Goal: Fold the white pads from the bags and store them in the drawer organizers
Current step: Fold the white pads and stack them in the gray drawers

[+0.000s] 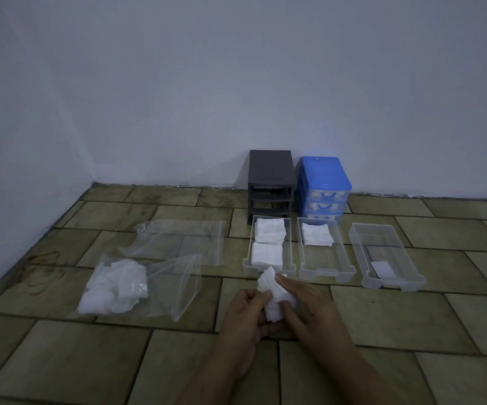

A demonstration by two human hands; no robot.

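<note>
Low over the tiled floor (61, 361), both hands work one white pad (274, 299). The left hand (245, 314) has its grip closed on the pad's lower left part, and the right hand (309, 305) has its grip closed on the upper right, fingers curled over the cloth. The pad is crumpled and partly folded, held just in front of the left clear drawer (292, 268), which contains two stacks of folded pads (268, 244). The middle drawer (328, 270) holds one stack (316, 233) at its far end. The right drawer (394, 280) has only a small label inside. To the left lie a bag of loose pads (119, 287) and, beyond it, a flat clear bag (183, 238). A dark grey organizer frame (270, 176) and a blue organizer (324, 182) stand against the wall.
</note>
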